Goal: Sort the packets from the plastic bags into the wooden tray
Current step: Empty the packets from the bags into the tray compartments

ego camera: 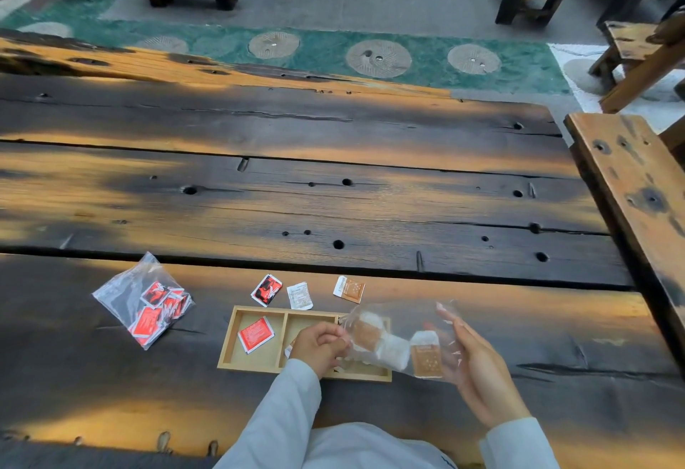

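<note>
Over the right end of the wooden tray [227, 338], I hold a clear bag [393, 351] of orange and white packets, its long axis running left to right between my hands. Left hand [320, 348]: fingers curled, pinching the bag at its left end, which I judge to be the mouth. Right hand [476, 361]: fingers nearly straight, cradling the far end from behind. The tray lies directly below the left hand, so that hand is nearer for drawing packets out and down. One red packet [255, 333] occupies the left compartment. A second bag [142, 301] of red packets rests on the worktop [370, 209], well apart to the left.
</note>
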Available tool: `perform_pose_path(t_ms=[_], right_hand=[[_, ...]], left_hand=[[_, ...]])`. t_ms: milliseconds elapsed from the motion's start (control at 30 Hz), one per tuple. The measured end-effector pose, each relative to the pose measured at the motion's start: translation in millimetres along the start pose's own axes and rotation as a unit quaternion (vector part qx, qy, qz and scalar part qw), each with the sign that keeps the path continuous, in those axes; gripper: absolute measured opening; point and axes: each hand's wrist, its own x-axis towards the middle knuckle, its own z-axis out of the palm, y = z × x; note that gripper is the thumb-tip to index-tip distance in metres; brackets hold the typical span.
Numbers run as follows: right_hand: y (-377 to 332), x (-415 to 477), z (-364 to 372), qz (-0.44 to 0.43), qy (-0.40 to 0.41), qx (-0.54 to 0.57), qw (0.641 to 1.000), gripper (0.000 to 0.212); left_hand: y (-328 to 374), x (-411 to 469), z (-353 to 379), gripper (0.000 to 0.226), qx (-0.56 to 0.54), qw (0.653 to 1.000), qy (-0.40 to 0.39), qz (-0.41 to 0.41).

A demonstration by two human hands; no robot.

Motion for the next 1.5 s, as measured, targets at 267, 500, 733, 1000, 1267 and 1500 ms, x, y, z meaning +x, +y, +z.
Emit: perform_pose_path(t_ms=[267,500,733,1000,1267,1500], right_hand=[[-1,0,2,-0.001,-0.004,-0.001,1.000,0.036],[-1,3,0,-0.004,-0.014,-0.001,1.000,0.037],[-5,4,4,-0.007,-0.027,0.021,0.999,0.037],[-10,-9,5,-0.012,-0.070,0.040,0.997,0.038],[-20,-13,10,-0.027,-0.092,0.038,0.995,0.038],[-30,-16,-1,-0.059,-0.073,0.064,0.994,0.039]], left_hand=[[-2,-1,-1,0.010,0.003,1.000,-0.006,-0.007],[1,-4,-1,0.010,0.002,1.000,-0.012,-0.007],[4,-6,0,0.011,0.003,1.000,-0.011,-0.015],[7,-9,-2,0.008,0.003,0.999,-0.040,-0.020],[7,-10,-5,0.007,-0.017,0.998,-0.059,-0.033],[0,3,-2,0.020,0.081,0.996,0.028,0.015]])
